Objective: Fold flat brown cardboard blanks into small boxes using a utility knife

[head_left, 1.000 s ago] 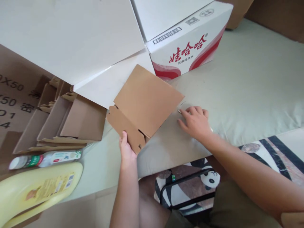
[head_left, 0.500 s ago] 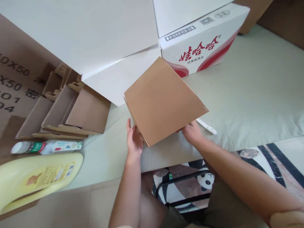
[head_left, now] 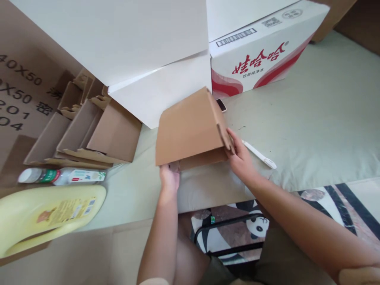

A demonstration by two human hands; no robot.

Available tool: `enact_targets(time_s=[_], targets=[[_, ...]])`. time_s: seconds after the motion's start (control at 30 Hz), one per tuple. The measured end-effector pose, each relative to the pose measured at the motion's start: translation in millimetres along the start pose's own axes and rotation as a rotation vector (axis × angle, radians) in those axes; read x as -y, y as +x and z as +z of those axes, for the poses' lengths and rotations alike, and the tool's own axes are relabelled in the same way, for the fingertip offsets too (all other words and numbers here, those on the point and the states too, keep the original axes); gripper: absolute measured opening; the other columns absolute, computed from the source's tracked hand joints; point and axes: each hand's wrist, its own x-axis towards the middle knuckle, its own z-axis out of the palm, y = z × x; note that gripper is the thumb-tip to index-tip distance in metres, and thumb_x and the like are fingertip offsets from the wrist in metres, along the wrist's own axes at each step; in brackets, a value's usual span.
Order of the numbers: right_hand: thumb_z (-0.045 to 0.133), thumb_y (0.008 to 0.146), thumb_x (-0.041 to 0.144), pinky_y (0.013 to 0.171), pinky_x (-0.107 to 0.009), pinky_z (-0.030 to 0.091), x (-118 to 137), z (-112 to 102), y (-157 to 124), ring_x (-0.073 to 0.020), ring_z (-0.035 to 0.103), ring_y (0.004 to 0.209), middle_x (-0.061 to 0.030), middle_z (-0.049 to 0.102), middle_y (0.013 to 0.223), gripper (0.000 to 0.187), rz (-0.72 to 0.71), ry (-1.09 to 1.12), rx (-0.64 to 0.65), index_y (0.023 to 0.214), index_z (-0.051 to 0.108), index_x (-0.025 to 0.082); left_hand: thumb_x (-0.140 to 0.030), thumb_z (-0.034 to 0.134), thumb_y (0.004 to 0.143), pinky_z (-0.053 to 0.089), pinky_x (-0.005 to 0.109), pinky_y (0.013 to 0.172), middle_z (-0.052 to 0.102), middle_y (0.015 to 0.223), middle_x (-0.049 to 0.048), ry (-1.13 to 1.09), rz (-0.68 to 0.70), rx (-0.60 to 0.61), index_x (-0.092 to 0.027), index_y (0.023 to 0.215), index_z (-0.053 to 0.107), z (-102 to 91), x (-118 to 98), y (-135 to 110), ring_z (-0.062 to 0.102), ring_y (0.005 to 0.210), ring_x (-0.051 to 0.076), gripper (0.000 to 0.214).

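A brown cardboard box [head_left: 190, 134], partly folded, is held tilted above the green cloth, its near side gaping. My right hand [head_left: 240, 156] grips its right side, where flaps and a slotted edge show. Under the front left corner, my left hand [head_left: 170, 178] holds the cardboard, with most of its fingers hidden behind the panel. On the cloth to the right of my right hand lies a slim white tool [head_left: 259, 155], its kind unclear. A small dark-faced device [head_left: 221, 105] shows beyond the box's far right corner.
White cartons [head_left: 160, 87] and a red-lettered white box [head_left: 255, 65] stand behind. Folded cardboard boxes [head_left: 115, 134] are stacked at left, near a clear plastic bottle [head_left: 65, 176] and a yellow jug [head_left: 53, 213]. Green cloth [head_left: 320, 118] covers the surface, with a panda-print seat [head_left: 231, 229] below.
The cardboard has turned from a flat-looking panel into an opened box shape, its near edge lowered. My right hand has moved up its right side; my left fingers have gone under it.
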Motion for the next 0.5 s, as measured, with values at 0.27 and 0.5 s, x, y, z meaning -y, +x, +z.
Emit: enact_targets(time_s=[0.27,0.5], targets=[[0.067,0.078,0.042,0.11,-0.049,0.04,4.8,-9.1,-2.6,-0.0293,0.052,0.128,-0.0137,0.054,0.138,0.073,-0.107,-0.04,0.34,0.145,0.044,0.024,-0.041,0.057,0.084,0.055,0.032,0.083,0.068,0.118,0.0062,-0.219,-0.024,0.086,-0.026,0.106,0.066,-22.4,-28.1,11.0,0.059,0.12,0.024,0.029],[0.049,0.089,0.048,0.102,-0.041,0.049,-1.1,-6.3,0.9,-0.0248,0.053,0.129,-0.0088,0.051,0.145,0.057,0.174,0.232,0.25,0.142,0.049,0.026,-0.016,0.069,0.072,0.055,0.037,0.087,0.072,0.097,0.0059,-0.076,-0.123,0.208,-0.022,0.09,0.068,-18.8,-31.1,2.0,0.066,0.103,0.023,0.019]])
